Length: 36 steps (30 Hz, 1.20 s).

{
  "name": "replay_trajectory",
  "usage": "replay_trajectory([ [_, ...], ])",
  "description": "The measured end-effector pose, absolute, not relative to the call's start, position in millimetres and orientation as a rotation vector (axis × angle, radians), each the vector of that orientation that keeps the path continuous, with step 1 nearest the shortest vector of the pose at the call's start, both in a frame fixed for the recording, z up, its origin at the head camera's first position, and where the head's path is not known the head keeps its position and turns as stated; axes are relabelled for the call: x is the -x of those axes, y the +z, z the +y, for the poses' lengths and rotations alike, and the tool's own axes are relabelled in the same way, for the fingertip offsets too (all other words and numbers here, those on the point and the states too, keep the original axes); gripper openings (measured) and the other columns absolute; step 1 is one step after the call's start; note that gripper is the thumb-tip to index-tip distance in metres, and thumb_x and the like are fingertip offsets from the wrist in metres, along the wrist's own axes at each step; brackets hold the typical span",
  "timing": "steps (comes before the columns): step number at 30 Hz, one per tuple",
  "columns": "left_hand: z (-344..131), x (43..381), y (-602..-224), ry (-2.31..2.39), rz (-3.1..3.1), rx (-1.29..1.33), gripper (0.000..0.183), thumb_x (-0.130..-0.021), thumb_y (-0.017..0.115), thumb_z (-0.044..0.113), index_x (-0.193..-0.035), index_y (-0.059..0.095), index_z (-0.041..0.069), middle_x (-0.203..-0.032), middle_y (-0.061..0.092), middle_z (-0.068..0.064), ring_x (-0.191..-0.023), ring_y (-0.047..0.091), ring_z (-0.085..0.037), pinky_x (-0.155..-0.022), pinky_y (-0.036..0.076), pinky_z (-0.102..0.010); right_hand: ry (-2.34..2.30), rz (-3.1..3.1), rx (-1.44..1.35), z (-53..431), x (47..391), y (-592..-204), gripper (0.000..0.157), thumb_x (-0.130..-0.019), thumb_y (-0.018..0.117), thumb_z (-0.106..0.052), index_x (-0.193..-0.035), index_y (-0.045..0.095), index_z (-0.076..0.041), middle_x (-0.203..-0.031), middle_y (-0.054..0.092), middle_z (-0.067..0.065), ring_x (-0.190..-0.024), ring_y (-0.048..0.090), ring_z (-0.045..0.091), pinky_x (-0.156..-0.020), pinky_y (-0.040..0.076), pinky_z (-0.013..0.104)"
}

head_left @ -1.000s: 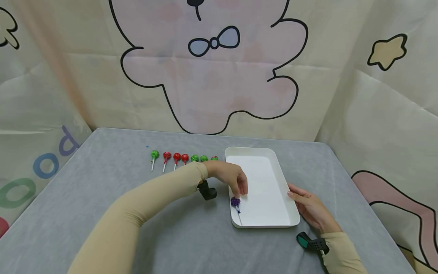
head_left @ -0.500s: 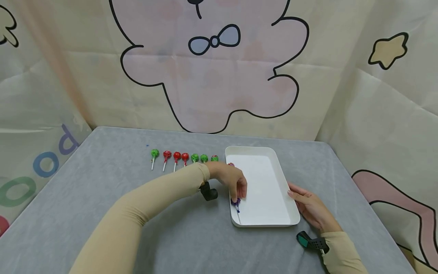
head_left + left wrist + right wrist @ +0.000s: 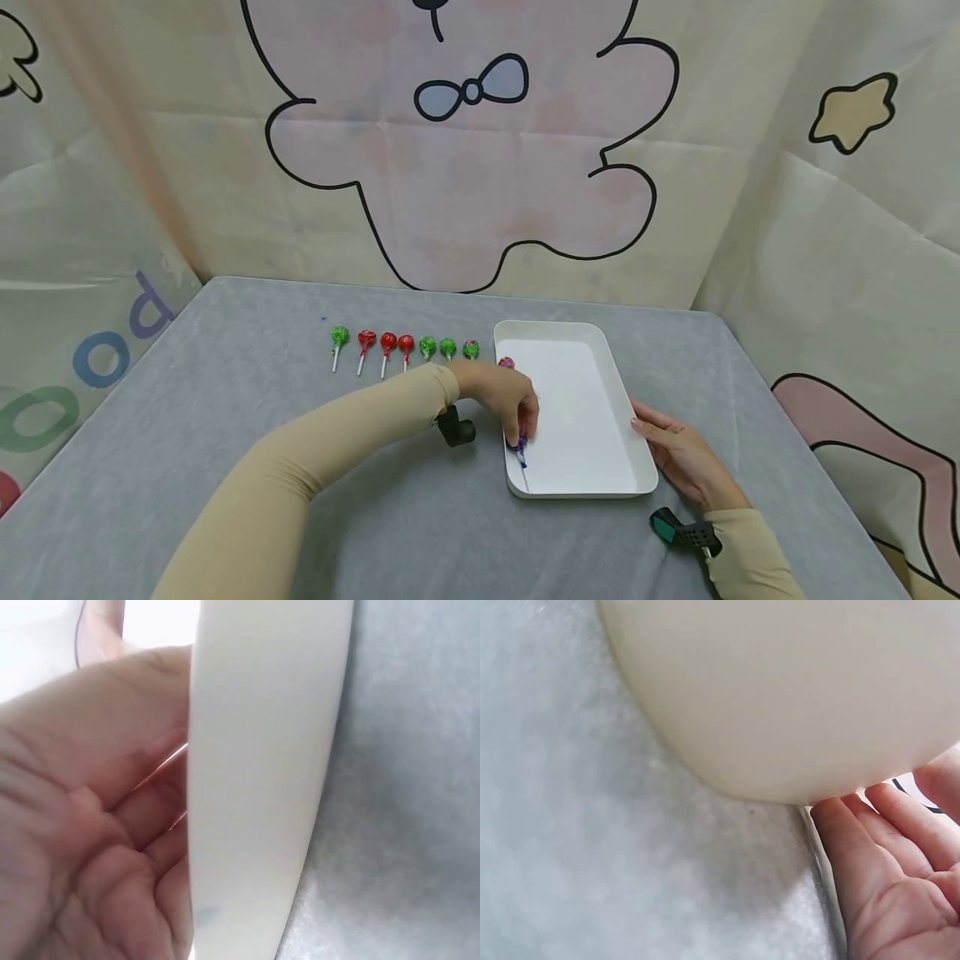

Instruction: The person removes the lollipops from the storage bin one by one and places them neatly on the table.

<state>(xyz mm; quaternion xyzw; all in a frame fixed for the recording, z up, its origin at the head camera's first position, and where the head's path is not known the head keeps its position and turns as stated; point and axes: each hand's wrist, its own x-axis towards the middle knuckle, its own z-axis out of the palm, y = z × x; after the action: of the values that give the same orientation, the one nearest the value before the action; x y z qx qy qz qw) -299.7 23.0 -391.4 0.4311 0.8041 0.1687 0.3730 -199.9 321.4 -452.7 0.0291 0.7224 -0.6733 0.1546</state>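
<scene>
My left hand (image 3: 504, 402) reaches over the left rim of the white tray (image 3: 581, 392). Its thumb and fingertips pinch the head of a purple-wrapped lollipop (image 3: 520, 454), whose white stick points toward the near edge of the tray. In the left wrist view the tray wall (image 3: 262, 765) hides my fingertips and the lollipop. A pink-wrapped lollipop (image 3: 507, 363) shows at the tray's upper left, partly covered by the hand. My right hand (image 3: 686, 454) touches the tray's right rim, thumb and fairly straight fingers against it. The right wrist view shows its fingers (image 3: 862, 859) meeting the tray's edge.
Left of the tray, lollipops stand in a row: a green one (image 3: 340, 335), several red ones (image 3: 387, 342) and several green ones (image 3: 448, 348). My left forearm crosses in front of part of the row. Grey cloth (image 3: 390, 517) covers the table, with a printed curtain (image 3: 480, 192) behind.
My left hand has lowered slightly toward the near side, and its fingertips have closed on the purple lollipop's head. The pink lollipop has come into view behind it. My right hand has stayed put.
</scene>
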Motion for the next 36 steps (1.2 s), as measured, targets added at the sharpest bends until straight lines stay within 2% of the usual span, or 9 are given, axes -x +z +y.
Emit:
replay_trajectory([
  [11,20,298,-394,0.637,2.033,-1.083,0.009,-0.085,0.078,0.011,-0.092,0.078,0.016,-0.084,0.072,0.009,-0.079,0.059,-0.002,-0.074,0.046,-0.018,-1.896,2.087,-0.115,322,200,-453,0.069,-0.102,0.056,-0.025,-0.156,0.019,-0.003,-0.116,0.057,-0.035,-0.109,0.060,-0.010,-0.089,0.052,0.018],
  [20,11,302,-391,0.823,2.079,-1.007,0.009,-0.086,0.077,0.017,-0.093,0.078,0.021,-0.090,0.075,0.009,-0.086,0.067,-0.006,-0.077,0.050,-0.021,-1.898,2.101,-0.123,321,202,-454,0.069,-0.102,0.056,-0.024,-0.155,0.019,0.000,-0.113,0.059,-0.035,-0.106,0.061,-0.008,-0.087,0.053,0.019],
  [26,-6,303,-388,1.016,1.991,-0.907,0.016,-0.087,0.074,0.014,-0.102,0.077,0.015,-0.096,0.076,0.002,-0.089,0.070,-0.011,-0.082,0.057,-0.026,-1.899,2.104,-0.118,320,203,-452,0.070,-0.102,0.056,-0.025,-0.155,0.019,0.001,-0.113,0.059,-0.034,-0.106,0.061,-0.008,-0.087,0.053,0.019],
  [30,-20,303,-385,1.096,1.976,-0.862,0.019,-0.087,0.075,0.016,-0.106,0.076,0.014,-0.099,0.076,-0.001,-0.089,0.071,-0.013,-0.084,0.056,-0.029,-1.898,2.104,-0.116,320,202,-452,0.070,-0.102,0.056,-0.025,-0.155,0.019,0.000,-0.114,0.058,-0.035,-0.107,0.061,-0.009,-0.088,0.053,0.018],
  [36,-36,304,-383,1.173,2.026,-0.800,0.026,-0.086,0.076,0.015,-0.111,0.074,0.008,-0.116,0.069,0.000,-0.096,0.068,-0.013,-0.086,0.054,-0.027,-1.898,2.096,-0.117,321,202,-452,0.070,-0.102,0.056,-0.025,-0.156,0.018,0.000,-0.113,0.058,-0.036,-0.107,0.060,-0.010,-0.088,0.053,0.019],
])
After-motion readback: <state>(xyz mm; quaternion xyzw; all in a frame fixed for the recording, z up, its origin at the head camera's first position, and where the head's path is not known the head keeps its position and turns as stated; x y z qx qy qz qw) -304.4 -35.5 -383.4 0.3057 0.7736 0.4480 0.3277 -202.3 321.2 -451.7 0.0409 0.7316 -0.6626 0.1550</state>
